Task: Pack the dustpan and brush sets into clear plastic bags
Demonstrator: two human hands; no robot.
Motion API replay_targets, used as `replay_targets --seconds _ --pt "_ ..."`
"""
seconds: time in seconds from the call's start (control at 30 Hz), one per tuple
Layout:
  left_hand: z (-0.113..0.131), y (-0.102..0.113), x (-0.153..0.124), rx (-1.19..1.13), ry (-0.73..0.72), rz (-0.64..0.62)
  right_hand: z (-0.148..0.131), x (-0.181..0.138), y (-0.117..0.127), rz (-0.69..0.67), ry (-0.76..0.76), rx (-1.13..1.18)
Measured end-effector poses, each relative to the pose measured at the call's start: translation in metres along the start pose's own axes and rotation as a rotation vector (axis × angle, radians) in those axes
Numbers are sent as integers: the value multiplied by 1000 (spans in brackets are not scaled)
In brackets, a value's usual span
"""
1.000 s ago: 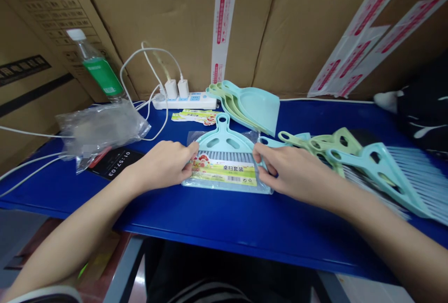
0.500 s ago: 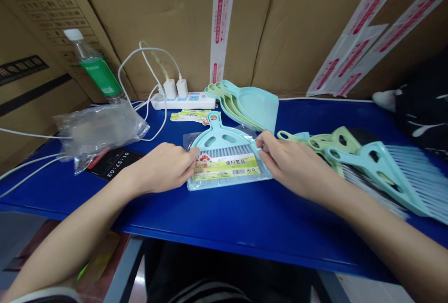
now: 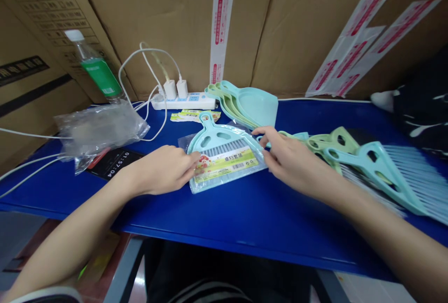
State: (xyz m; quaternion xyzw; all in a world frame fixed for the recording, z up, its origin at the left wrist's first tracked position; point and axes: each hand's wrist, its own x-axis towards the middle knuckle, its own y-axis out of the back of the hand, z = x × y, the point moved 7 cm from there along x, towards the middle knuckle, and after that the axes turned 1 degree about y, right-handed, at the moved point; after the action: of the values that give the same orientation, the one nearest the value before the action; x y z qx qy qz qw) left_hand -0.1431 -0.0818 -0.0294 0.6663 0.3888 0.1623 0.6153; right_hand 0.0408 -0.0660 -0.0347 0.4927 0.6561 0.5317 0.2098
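A light blue dustpan and brush set (image 3: 214,136) lies in a clear plastic bag on the blue table, a yellow-green printed label (image 3: 234,164) across its lower part. The brush rests inside the pan, handles pointing away from me. My left hand (image 3: 171,168) is closed on the bag's left edge, thumb at the label's end. At the right edge, my right hand (image 3: 285,156) has its curved fingers apart, close to the bag; whether they touch it I cannot tell. Beyond it lie several stacked blue and green dustpans (image 3: 258,102), and to the right several loose brushes (image 3: 380,172).
A white power strip (image 3: 196,101) with chargers and cables stands against cardboard boxes (image 3: 175,9). On the left are plastic bags (image 3: 101,128), a phone (image 3: 115,160) and a bottle (image 3: 100,76). Loose labels (image 3: 194,115) lie behind the set. Dark patterned fabric (image 3: 420,107) is at far right.
The bagged set has turned slightly, its right side moving away from me and its handle end shifting left. My right hand's fingers have spread from their pinch at the right edge.
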Motion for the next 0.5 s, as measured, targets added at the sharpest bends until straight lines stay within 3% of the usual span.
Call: replay_targets --seconds 0.13,0.3,0.4,0.5 --pt "2 1 -2 -50 -22 14 8 5 4 89 -44 190" --pt "5 1 -2 -153 -57 36 22 8 -1 90 -221 695" --pt "9 0 -3 -191 -100 63 23 7 -9 51 -326 938" --pt "12 -1 -4 -206 -130 88 17 9 -19 -42 -336 1040"
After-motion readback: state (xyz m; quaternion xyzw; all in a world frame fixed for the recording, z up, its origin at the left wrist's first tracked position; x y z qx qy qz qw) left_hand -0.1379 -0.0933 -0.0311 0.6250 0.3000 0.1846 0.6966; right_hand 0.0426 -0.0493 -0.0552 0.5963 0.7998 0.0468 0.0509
